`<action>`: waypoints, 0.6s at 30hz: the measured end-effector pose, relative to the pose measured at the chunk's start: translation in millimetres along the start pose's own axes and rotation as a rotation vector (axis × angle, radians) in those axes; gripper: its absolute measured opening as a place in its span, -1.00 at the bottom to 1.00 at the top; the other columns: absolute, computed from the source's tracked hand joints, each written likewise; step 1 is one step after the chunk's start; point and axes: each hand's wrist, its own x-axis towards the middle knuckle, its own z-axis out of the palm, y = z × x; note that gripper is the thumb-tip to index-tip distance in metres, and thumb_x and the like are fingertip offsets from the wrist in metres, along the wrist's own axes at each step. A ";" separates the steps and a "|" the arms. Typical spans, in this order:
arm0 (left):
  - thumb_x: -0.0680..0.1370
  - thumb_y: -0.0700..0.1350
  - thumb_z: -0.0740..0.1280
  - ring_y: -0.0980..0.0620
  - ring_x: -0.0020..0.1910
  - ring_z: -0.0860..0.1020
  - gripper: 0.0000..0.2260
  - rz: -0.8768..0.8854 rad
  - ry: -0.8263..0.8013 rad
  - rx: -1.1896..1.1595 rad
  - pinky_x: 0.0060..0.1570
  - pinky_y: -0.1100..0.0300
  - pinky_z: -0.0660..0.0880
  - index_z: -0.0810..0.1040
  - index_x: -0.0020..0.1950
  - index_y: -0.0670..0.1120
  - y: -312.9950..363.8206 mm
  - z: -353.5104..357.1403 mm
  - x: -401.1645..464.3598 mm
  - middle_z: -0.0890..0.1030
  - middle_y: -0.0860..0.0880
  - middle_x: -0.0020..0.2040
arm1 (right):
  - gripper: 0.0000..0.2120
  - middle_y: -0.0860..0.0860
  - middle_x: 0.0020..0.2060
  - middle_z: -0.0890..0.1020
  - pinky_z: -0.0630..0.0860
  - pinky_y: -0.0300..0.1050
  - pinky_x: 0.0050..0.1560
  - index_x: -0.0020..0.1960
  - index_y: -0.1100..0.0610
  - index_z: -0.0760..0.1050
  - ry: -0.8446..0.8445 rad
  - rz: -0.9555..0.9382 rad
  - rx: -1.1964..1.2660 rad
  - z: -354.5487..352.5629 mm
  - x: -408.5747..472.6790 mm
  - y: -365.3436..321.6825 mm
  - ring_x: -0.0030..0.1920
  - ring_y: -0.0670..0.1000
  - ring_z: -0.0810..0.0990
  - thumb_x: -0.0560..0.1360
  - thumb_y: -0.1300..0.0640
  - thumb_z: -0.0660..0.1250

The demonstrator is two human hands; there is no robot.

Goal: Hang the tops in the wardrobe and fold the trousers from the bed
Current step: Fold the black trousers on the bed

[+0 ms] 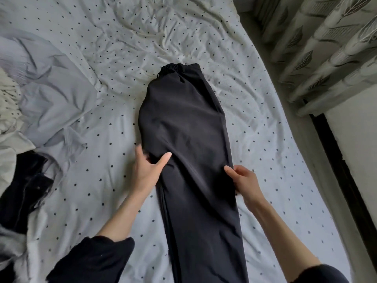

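Black trousers (183,123) lie lengthwise down the middle of the bed, folded leg over leg, elastic waistband at the far end. My left hand (148,168) grips their left edge at about mid-length, thumb on top of the cloth and fingers tucked under. My right hand (243,181) holds the right edge at the same height, thumb on top, fingers behind the fabric. The leg ends run out of view at the bottom.
The bed sheet (275,160) is white with black dots and creased. A grey garment (53,103) and a pale crumpled one (8,103) lie at the left. Dark clothing (22,193) is heaped at the lower left. Patterned curtains (330,48) hang at the right.
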 end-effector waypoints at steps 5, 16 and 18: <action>0.46 0.03 0.41 -0.01 0.18 0.43 -0.58 0.047 0.143 0.085 0.11 0.23 0.31 0.40 0.23 -0.10 -24.6 23.7 -46.2 0.47 -0.04 0.18 | -0.58 0.08 -0.37 0.19 0.13 -0.09 -0.27 -0.34 0.13 0.19 -0.047 -0.049 -0.071 -7.4 -27.2 26.7 -0.31 0.05 0.16 0.52 -0.01 0.31; 0.59 -0.04 0.21 -0.14 0.04 0.49 -0.73 0.076 0.127 0.249 -0.06 0.15 0.35 0.48 0.17 -0.21 -76.4 21.7 -89.4 0.56 -0.18 0.10 | -0.69 0.05 -0.41 0.25 0.16 -0.18 -0.38 -0.25 0.14 0.38 -0.070 0.036 -0.223 -22.7 -91.4 123.5 -0.37 0.01 0.22 0.50 -0.05 0.33; 0.60 -0.03 0.18 -0.18 0.07 0.50 -0.73 0.055 0.132 0.214 -0.01 0.08 0.41 0.46 0.17 -0.18 -84.8 17.0 -94.4 0.57 -0.17 0.09 | -0.67 0.08 -0.37 0.31 0.21 -0.15 -0.30 -0.26 0.27 0.47 -0.054 -0.012 -0.194 -24.3 -104.6 138.8 -0.32 0.02 0.27 0.50 0.01 0.35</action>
